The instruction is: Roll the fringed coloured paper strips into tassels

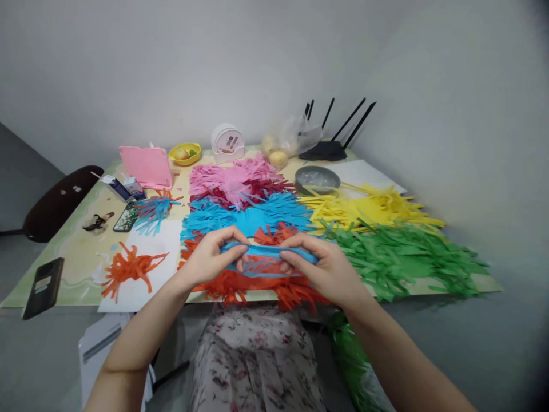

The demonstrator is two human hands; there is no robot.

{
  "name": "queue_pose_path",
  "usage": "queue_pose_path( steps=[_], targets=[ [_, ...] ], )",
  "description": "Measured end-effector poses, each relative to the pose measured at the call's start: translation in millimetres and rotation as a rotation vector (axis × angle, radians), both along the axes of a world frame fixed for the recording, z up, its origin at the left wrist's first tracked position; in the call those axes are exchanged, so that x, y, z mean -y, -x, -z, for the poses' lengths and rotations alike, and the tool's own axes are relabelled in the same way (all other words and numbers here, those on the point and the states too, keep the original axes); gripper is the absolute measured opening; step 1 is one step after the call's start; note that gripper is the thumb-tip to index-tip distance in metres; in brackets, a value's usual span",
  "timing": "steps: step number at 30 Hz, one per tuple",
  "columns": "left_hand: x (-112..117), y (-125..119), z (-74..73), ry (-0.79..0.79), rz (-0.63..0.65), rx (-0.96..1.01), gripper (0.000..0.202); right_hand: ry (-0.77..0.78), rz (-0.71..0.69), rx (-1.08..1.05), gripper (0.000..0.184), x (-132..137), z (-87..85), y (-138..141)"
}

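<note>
Stretched between my two hands is a blue fringed strip [263, 250], folded narrow and held level above the table's front edge. My left hand [218, 254] pinches its left end between thumb and fingers. At the other end my right hand [315, 263] pinches it the same way. Directly beneath lie orange fringed sheets [231, 284], partly hidden by my hands. Just behind them is a stack of blue fringed sheets [251, 217]. To the left, an orange tassel [131, 269] and a blue-and-orange tassel [154, 212] rest on white paper [160, 246].
Pink fringe [238, 177], yellow fringe [369, 209] and green fringe [407, 257] cover much of the table. Behind stand a grey bowl [317, 178], a black router [325, 150], a yellow fruit bowl [184, 154] and a pink tablet case [146, 166]. A phone [43, 288] overhangs the left front edge.
</note>
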State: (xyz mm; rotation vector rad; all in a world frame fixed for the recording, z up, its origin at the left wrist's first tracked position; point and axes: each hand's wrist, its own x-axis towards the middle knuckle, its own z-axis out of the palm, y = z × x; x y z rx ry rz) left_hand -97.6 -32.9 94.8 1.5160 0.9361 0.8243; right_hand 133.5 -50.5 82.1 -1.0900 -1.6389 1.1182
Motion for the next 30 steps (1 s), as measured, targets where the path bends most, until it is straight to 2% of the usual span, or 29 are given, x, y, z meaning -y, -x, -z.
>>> queue_pose_path(
  steps=[7, 12, 15, 17, 19, 21, 24, 26, 30],
  targets=[
    [2, 3, 13.8, 0.066, -0.058, 0.167, 0.015, -0.062, 0.013, -0.164, 0.015, 3, 11.2, 2],
    [5, 1, 19.4, -0.017, -0.117, 0.195, 0.015, -0.136, 0.028, -0.186, 0.021, 5, 12.6, 3],
    [5, 7, 11.2, -0.169, -0.003, 0.076, 0.019, -0.199, 0.028, -0.156, 0.024, 6, 10.1, 1],
    [5, 11, 1.4, -0.303, 0.072, -0.037, 0.021, -0.285, -0.019, -0.095, 0.026, 5, 7.2, -1],
    [4, 10, -7.6, -0.368, 0.095, -0.125, 0.018, -0.379, -0.074, -0.016, 0.027, 5, 4.3, -1],
    [4, 5, -12.4, -0.317, 0.132, -0.181, 0.015, -0.464, -0.118, 0.042, 0.029, 5, 2.4, -1],
    [4, -4, -10.6, -0.136, 0.242, -0.241, 0.018, -0.547, -0.200, 0.096, 0.032, 5, 0.8, -1],
    [6, -7, -6.8, -0.115, 0.222, -0.285, 0.020, -0.543, -0.270, 0.159, 0.033, 4, -1.1, -5],
    [10, -6, -2.4, -0.333, 0.095, -0.423, 0.016, -0.360, -0.315, 0.291, 0.029, 0, -8.1, -11]
  ],
)
